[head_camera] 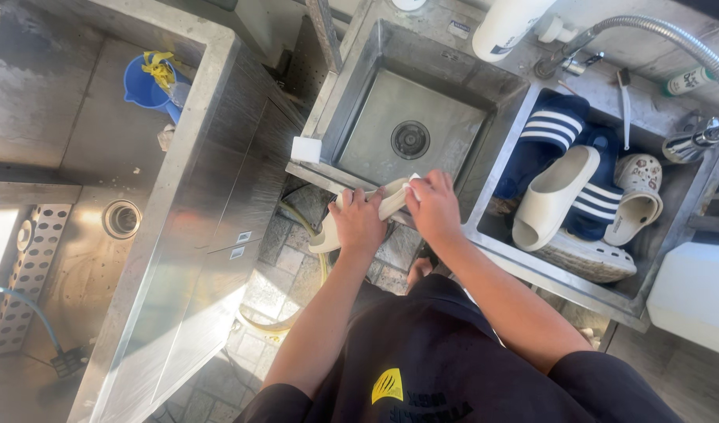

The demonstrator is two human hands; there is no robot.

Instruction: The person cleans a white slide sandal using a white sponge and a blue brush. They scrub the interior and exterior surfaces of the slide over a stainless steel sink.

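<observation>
- Cream slide sandal point(359, 213): held over the front rim of the empty steel sink basin point(406, 117), toe end pointing down-left.
- Left hand point(358, 223): fingers wrapped closed around the sandal's middle.
- Right hand point(431, 205): closed on the upper end, pressing a small white pad point(411, 182) against it.
- Adjacent right basin point(493, 227): holds navy striped slides point(555, 129), another cream slide point(551, 196) and clogs point(637, 196).
- White soap block point(305, 149): on the sink's left rim.

Both hands grip a cream slide sandal point(359, 211) over the near rim of a steel sink point(391, 47): left hand point(358, 223) beside right hand point(432, 205). The right basin point(485, 227) holds navy striped slides point(551, 129) and another cream slide point(551, 196).
</observation>
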